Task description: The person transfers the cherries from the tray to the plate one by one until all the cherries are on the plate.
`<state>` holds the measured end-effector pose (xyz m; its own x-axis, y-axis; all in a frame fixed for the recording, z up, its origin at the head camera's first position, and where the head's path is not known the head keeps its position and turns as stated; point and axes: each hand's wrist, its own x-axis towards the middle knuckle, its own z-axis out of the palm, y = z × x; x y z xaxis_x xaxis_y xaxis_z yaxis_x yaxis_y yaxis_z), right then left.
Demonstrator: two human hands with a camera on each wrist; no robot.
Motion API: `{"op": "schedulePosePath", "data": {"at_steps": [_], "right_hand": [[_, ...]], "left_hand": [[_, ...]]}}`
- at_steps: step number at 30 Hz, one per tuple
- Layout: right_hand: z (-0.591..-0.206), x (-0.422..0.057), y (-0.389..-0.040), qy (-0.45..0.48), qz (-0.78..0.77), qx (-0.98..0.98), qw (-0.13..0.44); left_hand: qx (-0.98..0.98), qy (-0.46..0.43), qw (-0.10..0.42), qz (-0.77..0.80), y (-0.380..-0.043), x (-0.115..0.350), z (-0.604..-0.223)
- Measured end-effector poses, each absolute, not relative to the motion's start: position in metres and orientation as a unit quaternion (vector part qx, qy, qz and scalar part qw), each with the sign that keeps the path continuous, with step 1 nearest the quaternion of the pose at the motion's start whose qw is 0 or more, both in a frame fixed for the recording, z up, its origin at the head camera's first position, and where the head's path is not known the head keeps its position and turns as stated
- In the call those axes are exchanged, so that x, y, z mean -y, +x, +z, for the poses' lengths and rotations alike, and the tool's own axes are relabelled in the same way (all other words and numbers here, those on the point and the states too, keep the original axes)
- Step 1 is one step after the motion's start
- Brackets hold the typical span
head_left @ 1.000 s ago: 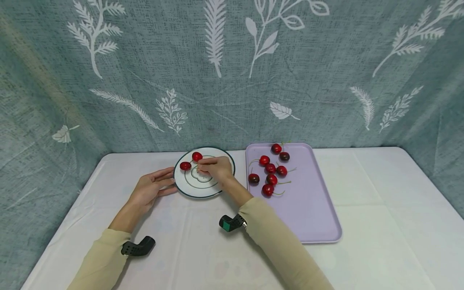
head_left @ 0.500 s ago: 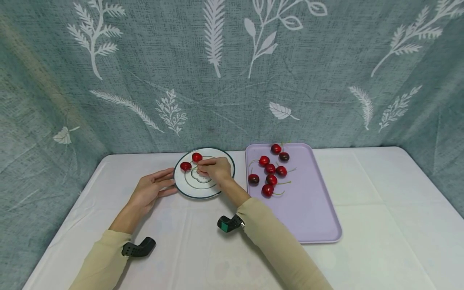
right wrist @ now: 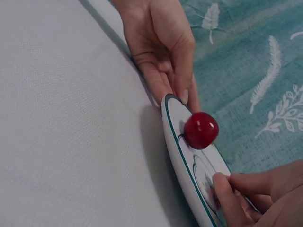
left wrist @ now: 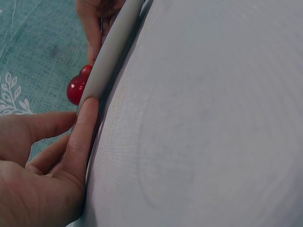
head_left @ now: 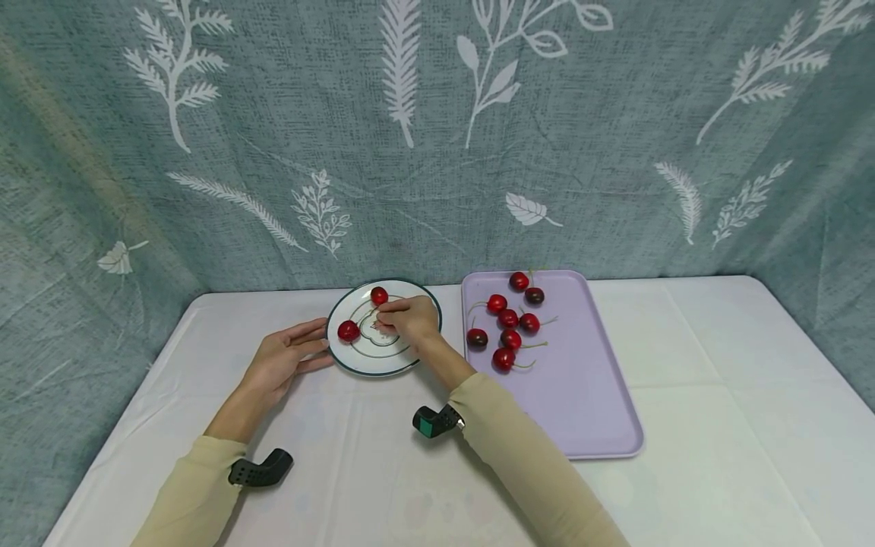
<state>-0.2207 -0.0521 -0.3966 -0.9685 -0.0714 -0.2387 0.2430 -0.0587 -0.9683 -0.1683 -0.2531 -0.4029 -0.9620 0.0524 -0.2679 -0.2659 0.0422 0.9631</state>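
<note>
A white plate (head_left: 362, 363) with a dark green rim lies tilted up in the wrist views. My left hand (head_left: 290, 355) holds its left edge, thumb on one side of the rim and a finger on the other in the left wrist view. Two red cherries are on the plate: one cherry (head_left: 349, 331) near the left hand, another cherry (head_left: 379, 295) right at the right fingertips. My right hand (head_left: 410, 320) reaches over the plate, thumb and index finger (right wrist: 221, 182) pinched together on what seems a cherry stem, mostly hidden by the fingers.
To the right, a lilac tray (head_left: 581, 403) carries several dark red cherries (head_left: 508, 319) with green stems, gathered in its upper left part. A white cloth (head_left: 718, 365) covers the table. Behind it hangs a green curtain (head_left: 424, 197) with white leaf prints.
The left cherry has moved toward the front edge of the plate, and the upper one slightly right along with the right fingertips. The left hand keeps its hold on the rim.
</note>
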Motion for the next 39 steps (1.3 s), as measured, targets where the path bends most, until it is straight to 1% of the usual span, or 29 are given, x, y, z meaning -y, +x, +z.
{"op": "schedulePosePath", "data": {"at_steps": [10, 17, 24, 39], "right_hand": [[-0.389, 0.044, -0.219, 0.057, -0.720, -0.681, 0.121], [-0.379, 0.033, -0.221, 0.035, -0.731, -0.670, 0.126], [-0.365, 0.019, -0.219, 0.014, -0.725, -0.671, 0.152], [-0.345, -0.014, -0.215, -0.013, -0.719, -0.675, 0.162]], "left_hand": [[-0.714, -0.083, 0.119, 0.685, -0.170, 0.253, -0.403], [-0.718, -0.090, 0.118, 0.680, -0.170, 0.253, -0.402], [-0.725, -0.088, 0.116, 0.673, -0.170, 0.252, -0.403], [-0.723, -0.087, 0.116, 0.676, -0.170, 0.251, -0.401]]}}
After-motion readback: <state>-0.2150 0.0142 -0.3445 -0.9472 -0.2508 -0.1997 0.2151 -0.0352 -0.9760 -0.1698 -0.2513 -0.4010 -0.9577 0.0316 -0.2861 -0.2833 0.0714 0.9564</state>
